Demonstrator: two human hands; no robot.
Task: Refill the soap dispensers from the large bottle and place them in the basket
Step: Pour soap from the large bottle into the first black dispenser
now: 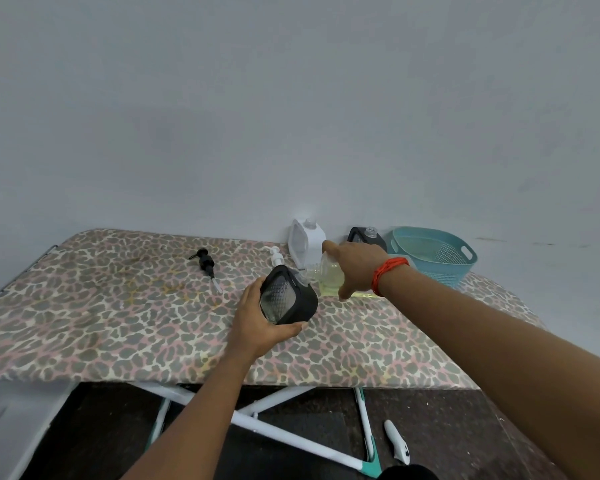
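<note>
While left hand fingers (287,328) cup the black dispenser (293,299), right hand fingers (346,289) clasp the large bottle (330,276), tilted at its mouth.

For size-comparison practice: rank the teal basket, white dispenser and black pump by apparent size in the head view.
Teal basket
White dispenser
Black pump
Clearly distinct; none look alike.

soft, even, dim-ish light; faint shadows; wide-angle bending at the edges; detail slightly soft, perhaps compression.
</note>
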